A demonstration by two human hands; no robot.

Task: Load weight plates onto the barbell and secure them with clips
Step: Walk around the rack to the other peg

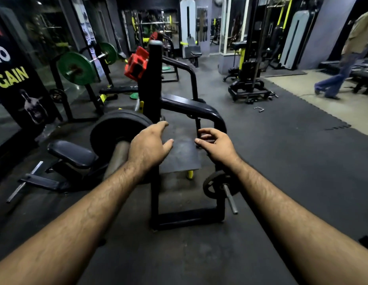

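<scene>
The single wide-angle head view looks forward and down from close behind both outstretched forearms, over the bench rack (152, 83) toward the gym floor (281, 161).

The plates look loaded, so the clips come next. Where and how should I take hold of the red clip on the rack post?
Take the red clip by its two outer flat sides, reaching up from the near left of the post. It hangs tilted with its open centre facing you, so thumb and fingers can squeeze it from either side.

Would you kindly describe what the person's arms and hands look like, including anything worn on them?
Both forearms are bare and hairy, with no sleeves in view. The left hand and right hand wear no gloves, rings, watch or wrist straps.
</scene>
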